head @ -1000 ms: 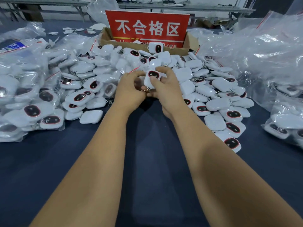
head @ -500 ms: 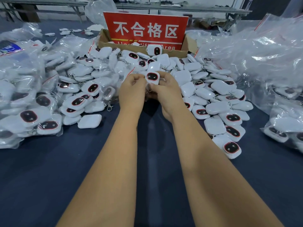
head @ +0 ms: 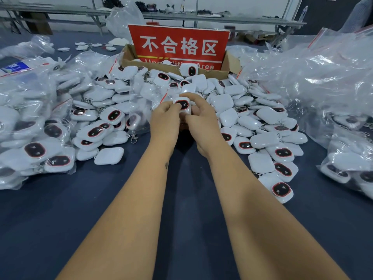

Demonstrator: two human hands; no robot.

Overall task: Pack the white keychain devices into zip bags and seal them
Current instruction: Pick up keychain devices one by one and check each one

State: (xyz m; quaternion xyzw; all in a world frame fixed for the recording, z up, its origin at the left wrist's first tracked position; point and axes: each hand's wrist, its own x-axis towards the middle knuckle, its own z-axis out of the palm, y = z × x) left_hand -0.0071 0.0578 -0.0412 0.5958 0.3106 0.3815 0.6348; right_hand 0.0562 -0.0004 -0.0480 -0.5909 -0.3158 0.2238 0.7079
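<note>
You hold one white keychain device (head: pixel 182 106) between your left hand (head: pixel 164 116) and right hand (head: pixel 198 116), both pinching it above the loose pile (head: pixel 262 126), so next I think you need a zip bag (head: pixel 145 102) opened for it.

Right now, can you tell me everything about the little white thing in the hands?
The white keychain device is a small, rounded, glossy plastic-looking square. Its face has a dark oval window ringed in red, turned up toward the camera. It is held above the blue table, in front of the big pile of devices. The left hand pinches its left side, and the right hand curls round its top and right. Whether a bag covers it is unclear.
</note>
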